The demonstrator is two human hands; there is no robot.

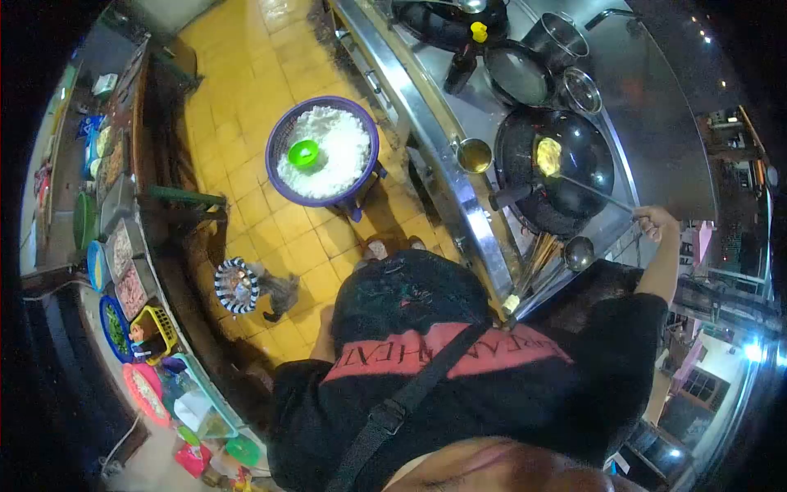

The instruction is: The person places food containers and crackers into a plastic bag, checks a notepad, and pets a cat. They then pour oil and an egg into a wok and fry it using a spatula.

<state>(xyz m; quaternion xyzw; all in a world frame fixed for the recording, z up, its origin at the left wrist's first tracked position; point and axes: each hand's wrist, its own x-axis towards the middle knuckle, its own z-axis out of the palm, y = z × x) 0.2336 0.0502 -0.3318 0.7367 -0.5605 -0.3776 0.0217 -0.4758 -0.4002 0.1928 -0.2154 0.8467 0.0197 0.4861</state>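
My right hand is closed round the end of a long-handled spatula. Its shaft slants down into a black wok on the stove. At the spatula's far end lies a yellow piece of cooked egg; the blade itself is hard to make out against it. The wok's dark handle points towards the counter edge. Below the wok rests a dark ladle, beside a bundle of thin sticks. Only a bit of my left arm shows at my side, and my left hand is out of sight.
A purple basket of white rice with a green bowl stands on a stool. A cat is near a striped bowl on the floor. Trays of ingredients line the left counter. A cup of oil sits beside the wok.
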